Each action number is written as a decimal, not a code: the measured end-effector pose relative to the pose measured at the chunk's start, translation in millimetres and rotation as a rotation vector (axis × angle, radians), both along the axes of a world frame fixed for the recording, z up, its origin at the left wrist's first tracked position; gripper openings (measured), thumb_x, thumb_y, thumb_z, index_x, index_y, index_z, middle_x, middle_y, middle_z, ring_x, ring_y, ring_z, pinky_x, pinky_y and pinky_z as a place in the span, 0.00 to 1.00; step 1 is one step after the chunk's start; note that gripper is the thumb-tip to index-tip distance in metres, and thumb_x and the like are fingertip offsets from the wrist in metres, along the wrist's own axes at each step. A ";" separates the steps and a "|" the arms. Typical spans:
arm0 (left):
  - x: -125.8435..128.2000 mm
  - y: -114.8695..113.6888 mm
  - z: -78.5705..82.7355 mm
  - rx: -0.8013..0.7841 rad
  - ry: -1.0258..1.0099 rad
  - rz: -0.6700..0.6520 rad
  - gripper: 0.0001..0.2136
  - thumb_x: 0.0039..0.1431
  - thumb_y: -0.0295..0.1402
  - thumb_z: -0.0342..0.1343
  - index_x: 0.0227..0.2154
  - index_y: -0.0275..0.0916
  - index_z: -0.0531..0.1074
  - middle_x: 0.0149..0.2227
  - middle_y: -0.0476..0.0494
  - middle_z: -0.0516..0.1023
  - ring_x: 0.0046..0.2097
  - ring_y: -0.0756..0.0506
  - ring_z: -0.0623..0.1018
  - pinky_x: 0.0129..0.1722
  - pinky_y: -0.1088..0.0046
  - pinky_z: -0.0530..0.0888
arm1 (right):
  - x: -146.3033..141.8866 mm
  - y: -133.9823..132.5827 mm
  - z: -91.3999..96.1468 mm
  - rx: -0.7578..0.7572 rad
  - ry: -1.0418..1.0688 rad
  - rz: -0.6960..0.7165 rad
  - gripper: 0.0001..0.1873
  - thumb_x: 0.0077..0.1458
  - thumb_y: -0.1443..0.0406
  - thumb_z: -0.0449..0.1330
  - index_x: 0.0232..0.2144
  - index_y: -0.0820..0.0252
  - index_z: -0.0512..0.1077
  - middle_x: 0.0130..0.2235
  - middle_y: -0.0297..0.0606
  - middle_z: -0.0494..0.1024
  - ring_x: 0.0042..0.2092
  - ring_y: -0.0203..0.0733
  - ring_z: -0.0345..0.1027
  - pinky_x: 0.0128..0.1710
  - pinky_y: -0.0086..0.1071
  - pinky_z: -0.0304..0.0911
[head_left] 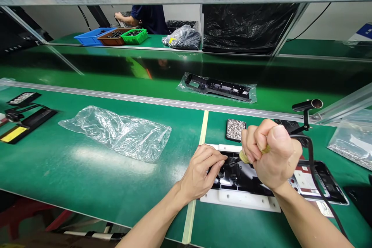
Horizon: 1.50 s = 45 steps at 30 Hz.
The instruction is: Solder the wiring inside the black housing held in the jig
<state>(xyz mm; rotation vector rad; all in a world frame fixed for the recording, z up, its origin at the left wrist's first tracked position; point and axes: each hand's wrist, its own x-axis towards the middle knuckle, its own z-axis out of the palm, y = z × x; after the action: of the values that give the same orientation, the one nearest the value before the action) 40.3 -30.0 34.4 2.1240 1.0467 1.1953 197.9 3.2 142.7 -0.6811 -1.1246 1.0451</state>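
Observation:
My right hand is clenched in a fist around an electric screwdriver, whose brass-coloured collar shows under my fingers and whose black cable trails off to the right. The tool points down at a black plastic part lying in a white fixture plate. My left hand rests on the left end of that black part, fingers curled and pinching at it. A small black tray of screws sits just behind the fixture.
A crumpled clear plastic bag lies to the left. Another bagged black part rests on the conveyor belt. Black tools and trays sit far left. Coloured bins and another person are at the far side.

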 end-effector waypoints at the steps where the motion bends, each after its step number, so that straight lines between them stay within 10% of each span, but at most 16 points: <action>1: -0.1 0.1 -0.1 -0.001 0.001 0.000 0.10 0.69 0.24 0.55 0.49 0.40 0.77 0.44 0.47 0.80 0.48 0.50 0.74 0.51 0.69 0.70 | 0.1 -0.2 0.3 -0.002 0.001 -0.002 0.28 0.66 0.55 0.60 0.18 0.59 0.58 0.16 0.29 0.54 0.17 0.29 0.49 0.16 0.25 0.44; 45: 0.4 0.1 -2.9 0.003 -0.004 0.003 0.11 0.69 0.25 0.56 0.49 0.41 0.77 0.44 0.48 0.80 0.48 0.50 0.74 0.52 0.69 0.70 | 0.8 0.4 -0.5 0.031 -0.008 -0.013 0.25 0.66 0.59 0.59 0.19 0.59 0.58 0.16 0.28 0.55 0.17 0.29 0.49 0.16 0.26 0.44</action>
<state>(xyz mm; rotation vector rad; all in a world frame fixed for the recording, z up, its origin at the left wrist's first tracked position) 40.7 -29.9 31.6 2.1221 1.0469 1.2030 198.7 3.6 142.2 -0.6676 -1.1398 1.0130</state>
